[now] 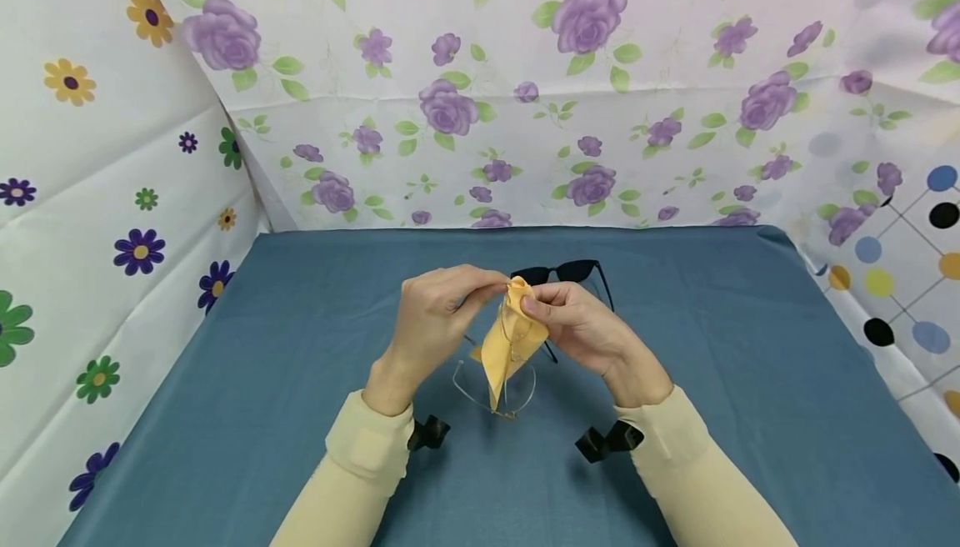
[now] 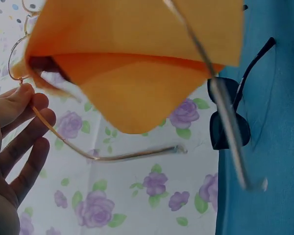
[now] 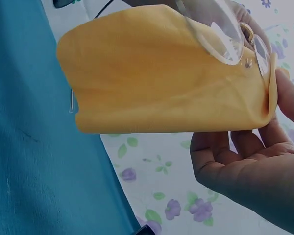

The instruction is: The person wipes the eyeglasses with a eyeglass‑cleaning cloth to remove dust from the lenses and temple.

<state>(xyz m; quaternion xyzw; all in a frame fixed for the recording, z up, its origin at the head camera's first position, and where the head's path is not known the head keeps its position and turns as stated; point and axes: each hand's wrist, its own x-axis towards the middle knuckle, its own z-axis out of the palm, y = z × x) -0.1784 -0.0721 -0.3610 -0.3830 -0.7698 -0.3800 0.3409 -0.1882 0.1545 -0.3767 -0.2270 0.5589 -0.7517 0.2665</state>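
Thin wire-rimmed eyeglasses are held up over the table, their temples hanging down in the head view. Between thumb and finger, my left hand pinches the frame near one hinge. A yellow cleaning cloth drapes over the eyeglasses and hides part of them. On the other side, my right hand grips the cloth, thumb in front, against the frame. In the right wrist view a clear lens shows beside the cloth; the cloth covers part of the right fingers.
Dark sunglasses lie on the blue tablecloth just behind the hands, temples unfolded. Flowered sheeting stands along the back and left edges, dotted sheeting at the right. A small black camera sits at each wrist.
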